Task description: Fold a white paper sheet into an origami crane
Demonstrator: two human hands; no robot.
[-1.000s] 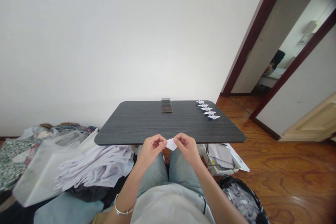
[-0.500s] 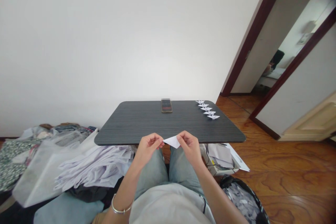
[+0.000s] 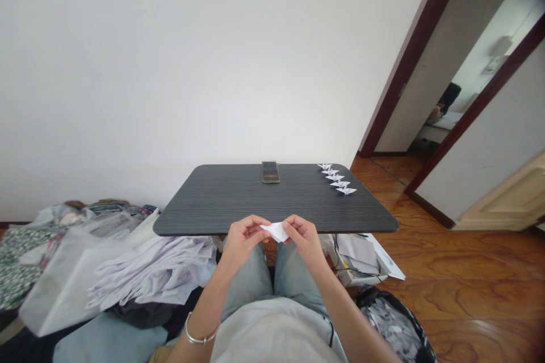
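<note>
A small piece of folded white paper (image 3: 276,231) is held between my two hands, just off the near edge of the dark table (image 3: 221,198). My left hand (image 3: 243,238) pinches its left end between thumb and fingers. At the other end, my right hand (image 3: 303,237) grips the paper the same way. Fingertips cover parts of the folds. Several white paper cranes (image 3: 340,184) stand in a slanting row on the right side of the tabletop.
A phone-like dark object (image 3: 270,172) lies at the table's back, by the wall. Piled clothes (image 3: 157,272) are at my left. Below the table's right side sit a box with papers (image 3: 360,258) and a black-lined bin (image 3: 394,323) of grey-white scraps.
My left hand has shifted slightly right and my hands are closer together. The paper's outline has gone from a pointed triangle to a shorter shape, with more of it covered by fingers.
</note>
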